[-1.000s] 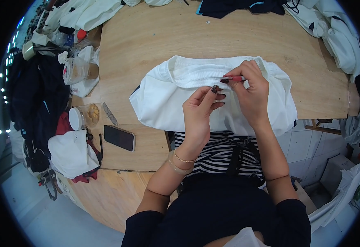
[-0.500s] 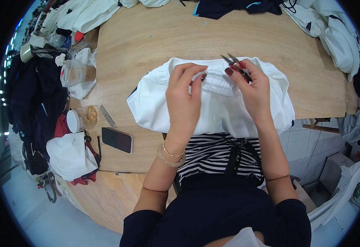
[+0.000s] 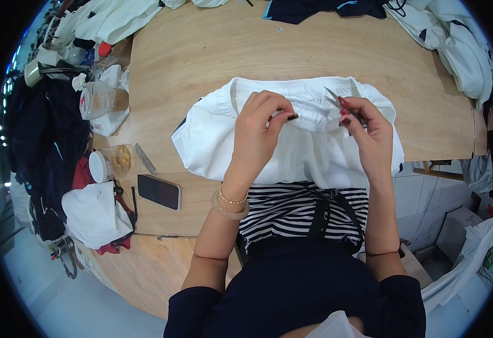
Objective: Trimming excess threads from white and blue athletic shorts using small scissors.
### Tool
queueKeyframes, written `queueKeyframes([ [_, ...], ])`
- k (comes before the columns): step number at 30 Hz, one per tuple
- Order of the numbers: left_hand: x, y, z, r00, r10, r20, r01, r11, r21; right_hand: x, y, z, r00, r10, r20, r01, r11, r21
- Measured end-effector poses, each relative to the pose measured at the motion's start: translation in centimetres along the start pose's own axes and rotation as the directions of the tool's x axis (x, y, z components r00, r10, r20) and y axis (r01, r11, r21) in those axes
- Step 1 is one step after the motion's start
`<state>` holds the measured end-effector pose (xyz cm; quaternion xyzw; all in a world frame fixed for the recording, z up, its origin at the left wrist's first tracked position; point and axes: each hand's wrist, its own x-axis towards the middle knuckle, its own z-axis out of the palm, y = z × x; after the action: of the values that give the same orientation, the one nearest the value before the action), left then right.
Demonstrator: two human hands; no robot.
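A white garment [image 3: 308,152] with a gathered elastic waistband [image 3: 314,115] lies across the table's near edge, partly over my lap. My left hand [image 3: 260,127] is closed in a pinch over the left part of the waistband. Whatever its thumb and finger hold there is too small to make out. In my right hand [image 3: 373,132] is a pair of small thread snips [image 3: 335,98], their pointed blades aimed up and left above the waistband. My fingers cover most of the snips' handles.
A phone [image 3: 159,191], a grey cutter knife [image 3: 145,158] and a lidded clear jar [image 3: 110,162] lie to the left. Folded white cloth [image 3: 96,211] and a dark garment pile [image 3: 46,124] are beyond them. More white garments [image 3: 463,56] stand at the far right, dark ones [image 3: 320,8] at the back.
My right hand with the snips has moved right and slightly down, and the blades look closer together. My left hand has shifted slightly right, its fingertips now pinched together lower on the waistband.
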<state>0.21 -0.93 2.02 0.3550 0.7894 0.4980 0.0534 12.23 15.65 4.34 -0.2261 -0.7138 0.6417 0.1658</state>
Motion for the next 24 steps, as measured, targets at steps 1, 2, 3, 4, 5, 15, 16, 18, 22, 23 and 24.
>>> queueKeyframes([
  [1,0.2,-0.1,0.0,0.999,0.026,-0.021,-0.026,0.999,-0.029,-0.2,-0.2,0.1,1.000,0.000,0.000,0.000,1.000,-0.001],
  [2,0.3,-0.3,0.0,0.999,0.025,-0.022,-0.026,0.999,-0.029,-0.4,-0.4,0.1,1.000,-0.009,0.005,0.009,0.999,-0.039],
  [3,0.3,-0.6,0.0,0.999,-0.045,-0.006,0.044,0.994,-0.102,-0.5,-0.5,0.2,1.000,-0.019,0.011,0.020,0.997,-0.076],
  [4,0.3,-0.7,0.0,0.993,-0.114,0.015,0.115,0.978,-0.174,-0.6,-0.6,0.2,1.000,-0.020,0.014,0.021,0.997,-0.076],
  [5,0.4,-0.7,0.0,0.993,-0.115,0.012,0.115,0.978,-0.172,-0.7,-0.7,0.2,0.999,0.008,0.033,-0.004,0.994,-0.109],
  [15,0.6,-1.3,0.0,0.972,-0.200,0.121,0.234,0.842,-0.487,-0.5,0.4,1.0,0.962,-0.200,0.184,0.259,0.881,-0.397],
  [16,0.6,-1.5,0.0,0.971,-0.206,0.121,0.239,0.806,-0.542,-0.5,0.3,1.3,0.962,-0.200,0.186,0.260,0.881,-0.395],
  [18,0.6,-1.5,-0.1,0.967,-0.220,0.129,0.254,0.792,-0.555,-0.3,-0.2,1.6,0.958,-0.195,0.211,0.280,0.803,-0.526],
  [22,0.7,-1.3,0.1,0.966,-0.244,0.091,0.248,0.759,-0.602,-0.1,-0.5,1.8,0.951,-0.212,0.223,0.303,0.779,-0.549],
  [23,0.7,-1.3,0.1,0.965,-0.245,0.090,0.248,0.758,-0.603,-0.1,-0.6,1.8,0.948,-0.217,0.231,0.312,0.773,-0.552],
  [24,0.7,-1.3,0.1,0.965,-0.246,0.088,0.249,0.759,-0.602,-0.1,-0.6,1.8,0.945,-0.223,0.238,0.320,0.768,-0.555],
])
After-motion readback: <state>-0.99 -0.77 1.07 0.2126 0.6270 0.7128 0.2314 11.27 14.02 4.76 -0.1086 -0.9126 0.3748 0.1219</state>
